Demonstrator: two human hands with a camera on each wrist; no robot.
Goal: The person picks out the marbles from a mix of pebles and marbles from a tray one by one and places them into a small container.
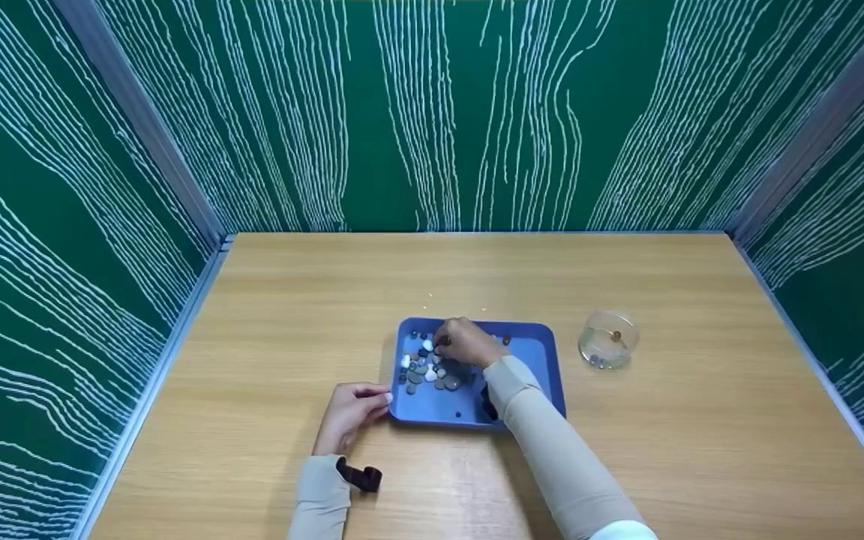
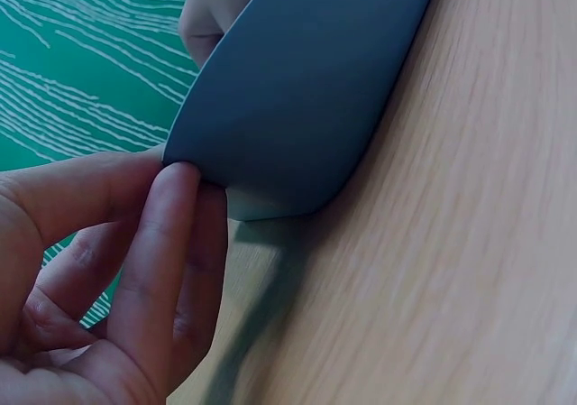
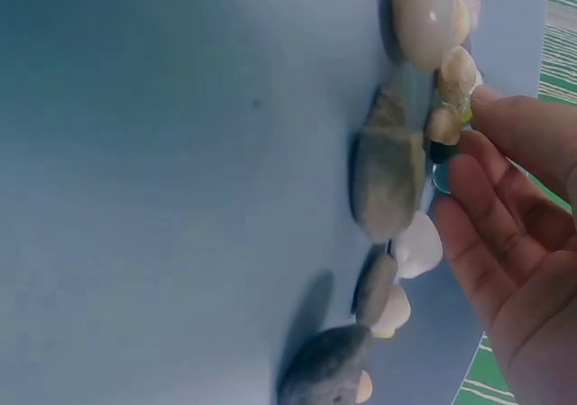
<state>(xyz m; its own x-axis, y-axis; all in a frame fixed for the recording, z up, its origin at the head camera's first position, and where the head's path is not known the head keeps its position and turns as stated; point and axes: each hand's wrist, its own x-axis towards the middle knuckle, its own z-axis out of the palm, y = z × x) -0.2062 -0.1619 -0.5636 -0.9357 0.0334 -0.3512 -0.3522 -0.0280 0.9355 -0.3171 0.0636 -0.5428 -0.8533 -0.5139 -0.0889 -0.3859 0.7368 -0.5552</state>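
A blue tray (image 1: 432,409) holds a cluster of grey, white and brown pebbles (image 1: 417,379) with small dark round pieces among them. My left hand (image 1: 353,412) pinches the tray's near left corner between thumb and fingers; the left wrist view shows the fingertips at the rim (image 2: 194,143). Over the far part of the cluster, my right hand (image 1: 469,343) reaches down with bent fingers. In the right wrist view its thumb is beside a yellow-green piece (image 3: 466,110), its fingertips by a teal glassy piece (image 3: 440,178). I cannot tell whether it grips either one.
Right of the tray stands a clear round dish (image 1: 608,341) with an amber marble (image 1: 616,336) and a few bluish ones. An amber piece (image 1: 506,340) lies by the tray's far wall. Small white bits are on the table (image 1: 312,300) beyond. Green patterned panels (image 1: 469,150) enclose it.
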